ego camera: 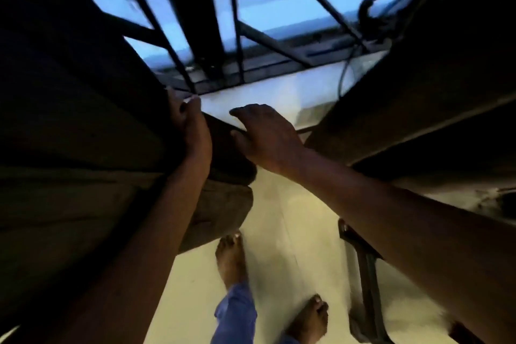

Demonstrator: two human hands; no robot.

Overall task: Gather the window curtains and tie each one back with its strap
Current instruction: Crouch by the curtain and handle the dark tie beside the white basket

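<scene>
While our left hand (192, 131) clutched the gathered left curtain (83, 120) and our right hand (265, 134), fingers spread and holding nothing, pressed its dark fold, we judged the bunch could slip loose before any strap, unseen beside the window bars (237, 36), went round.

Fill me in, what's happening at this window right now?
A person stands barefoot at a barred window, working on the left curtain. The left hand grips its gathered edge, while the right hand, fingers spread, rests on the dark fabric beside it. The right curtain hangs untouched. No tied strap is visible yet.
</scene>
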